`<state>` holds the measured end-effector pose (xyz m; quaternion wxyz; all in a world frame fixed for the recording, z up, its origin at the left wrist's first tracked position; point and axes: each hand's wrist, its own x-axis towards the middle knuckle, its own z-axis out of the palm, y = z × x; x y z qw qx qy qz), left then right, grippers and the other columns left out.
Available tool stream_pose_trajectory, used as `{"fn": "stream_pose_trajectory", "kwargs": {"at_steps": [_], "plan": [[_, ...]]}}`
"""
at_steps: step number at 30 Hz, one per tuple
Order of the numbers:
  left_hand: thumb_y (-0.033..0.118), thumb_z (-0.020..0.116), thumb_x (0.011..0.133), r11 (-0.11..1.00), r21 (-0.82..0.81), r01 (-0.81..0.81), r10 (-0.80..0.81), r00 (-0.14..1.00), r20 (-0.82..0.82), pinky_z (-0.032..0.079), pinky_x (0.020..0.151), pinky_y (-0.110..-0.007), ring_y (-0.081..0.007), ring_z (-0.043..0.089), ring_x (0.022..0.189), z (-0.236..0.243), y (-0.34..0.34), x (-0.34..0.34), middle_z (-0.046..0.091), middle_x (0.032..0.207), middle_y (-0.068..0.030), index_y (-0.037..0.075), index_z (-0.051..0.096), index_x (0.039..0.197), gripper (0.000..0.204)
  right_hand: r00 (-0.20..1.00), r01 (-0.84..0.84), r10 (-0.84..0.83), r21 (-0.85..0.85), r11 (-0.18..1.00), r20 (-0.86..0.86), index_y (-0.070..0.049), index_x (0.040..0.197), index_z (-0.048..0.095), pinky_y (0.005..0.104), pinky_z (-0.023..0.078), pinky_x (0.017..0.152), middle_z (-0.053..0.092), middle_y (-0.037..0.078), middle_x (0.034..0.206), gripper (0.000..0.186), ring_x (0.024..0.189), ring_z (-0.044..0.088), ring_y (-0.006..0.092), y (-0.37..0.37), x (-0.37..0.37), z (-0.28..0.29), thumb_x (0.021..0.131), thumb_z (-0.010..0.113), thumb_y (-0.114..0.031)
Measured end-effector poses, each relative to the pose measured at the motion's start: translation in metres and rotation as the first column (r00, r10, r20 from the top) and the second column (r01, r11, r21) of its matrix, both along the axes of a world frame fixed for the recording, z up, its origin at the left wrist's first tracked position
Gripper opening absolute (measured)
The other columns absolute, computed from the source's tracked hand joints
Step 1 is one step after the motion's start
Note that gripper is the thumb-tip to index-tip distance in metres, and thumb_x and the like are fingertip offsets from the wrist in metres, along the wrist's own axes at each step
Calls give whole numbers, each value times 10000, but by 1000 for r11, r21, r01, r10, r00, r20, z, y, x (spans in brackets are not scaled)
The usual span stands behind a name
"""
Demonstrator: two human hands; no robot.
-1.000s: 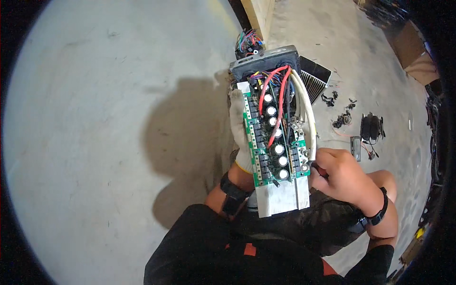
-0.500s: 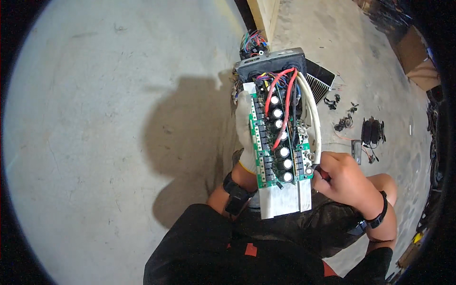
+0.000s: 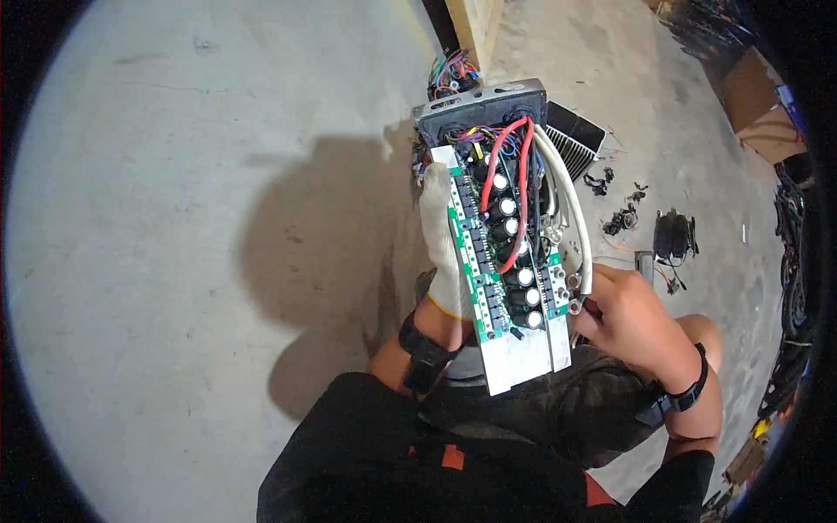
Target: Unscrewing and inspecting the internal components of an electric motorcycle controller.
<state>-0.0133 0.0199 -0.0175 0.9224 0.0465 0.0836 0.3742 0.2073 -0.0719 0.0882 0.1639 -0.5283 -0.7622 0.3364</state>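
A long green circuit board [image 3: 499, 261] with a row of black capacitors, red and white cables and a grey metal end plate [image 3: 481, 105] is held upright over my lap. My left hand [image 3: 438, 240], in a white glove, grips the board's left edge from behind. My right hand [image 3: 629, 321], bare, is closed around a small dark tool with a red part at the board's lower right edge, next to the white cables' ring terminals. A silver metal strip [image 3: 516, 359] forms the board's near end.
A concrete floor [image 3: 192, 218] lies all around. To the right of the board lie a black finned heat sink [image 3: 573, 131], small black parts [image 3: 621, 218], a black module with wires [image 3: 673, 237] and cardboard boxes [image 3: 757, 105]. A bundle of coloured wires [image 3: 453, 70] sits beyond the end plate.
The board has tilted a little so that its far end leans more to the left. My right hand stays at the lower right edge with the tool.
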Motion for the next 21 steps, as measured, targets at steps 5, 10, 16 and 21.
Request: {"fn": "stream_pose_trajectory", "kwargs": {"at_steps": [5, 10, 16, 21], "plan": [[653, 560, 1015, 996, 10, -92, 92, 996, -16, 658, 855, -499, -333, 753, 1009, 24, 8, -5, 727, 1248, -177, 61, 588, 1448, 734, 975, 217, -218, -32, 976, -40, -17, 1047, 659, 444, 575, 697, 705, 192, 876, 220, 766, 720, 392, 10, 4, 5, 843, 738, -34], [644, 552, 1022, 974, 1, -227, 226, 968, -105, 671, 800, -470, -308, 763, 948, 53, 13, 12, 742, 1184, -154, 67, 616, 1407, 697, 865, 503, -500, 82, 861, -55, -4, 1008, 681, 289, 497, 632, 632, 83, 739, 111, 649, 594, 102, 23, 27, 7, 950, 755, -63], [602, 547, 1033, 978, -58, -199, 189, 970, -152, 687, 719, -438, -279, 771, 814, 59, 14, 1, 767, 1037, -129, 48, 695, 1284, 625, 607, 627, -607, -159, 762, -514, 2, 1060, 691, 230, 496, 669, 681, -4, 900, 114, 743, 613, 69, 28, 31, 34, 999, 731, -86], [590, 552, 1031, 989, -113, -99, 101, 995, 15, 676, 716, -456, -299, 766, 796, 68, 9, 8, 768, 988, -136, 41, 705, 1252, 611, 676, 554, -450, 0, 832, -583, -13, 1073, 700, 227, 503, 673, 719, 24, 961, 111, 783, 646, 73, 20, 20, 38, 970, 733, -38]]}}
